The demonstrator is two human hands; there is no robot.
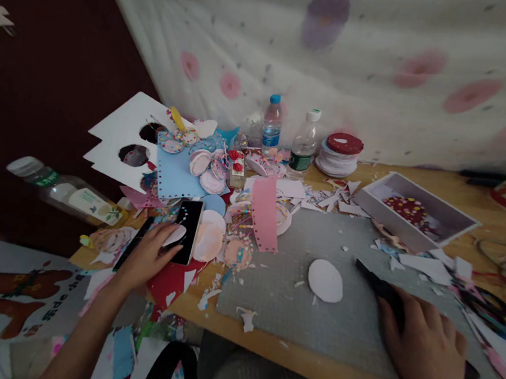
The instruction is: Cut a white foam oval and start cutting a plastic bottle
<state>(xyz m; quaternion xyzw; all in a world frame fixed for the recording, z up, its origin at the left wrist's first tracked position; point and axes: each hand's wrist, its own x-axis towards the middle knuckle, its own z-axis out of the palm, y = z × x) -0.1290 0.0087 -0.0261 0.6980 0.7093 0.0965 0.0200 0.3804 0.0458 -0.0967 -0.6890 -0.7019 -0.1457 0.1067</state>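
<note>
My left hand point(149, 257) is over a black-screened phone point(191, 222) at the desk's left, thumb and fingers pinched round a small white oval piece point(176, 235). Part of that piece is hidden by the fingers. On the right, my right hand point(426, 346) is closed round a black utility knife point(381, 285), its narrow end pointing up and left. A larger white oval disc point(325, 280) lies flat on the grey cutting mat point(276, 309), left of the knife and apart from it.
Decorated discs and card pieces, including a pink strip point(265, 212), crowd the left. Behind stand two bottles point(272, 125) and a stack of discs point(339, 153). A white box point(417, 213) sits back right, with scissors point(488, 298) and scraps nearby. A large bottle point(71, 194) leans left.
</note>
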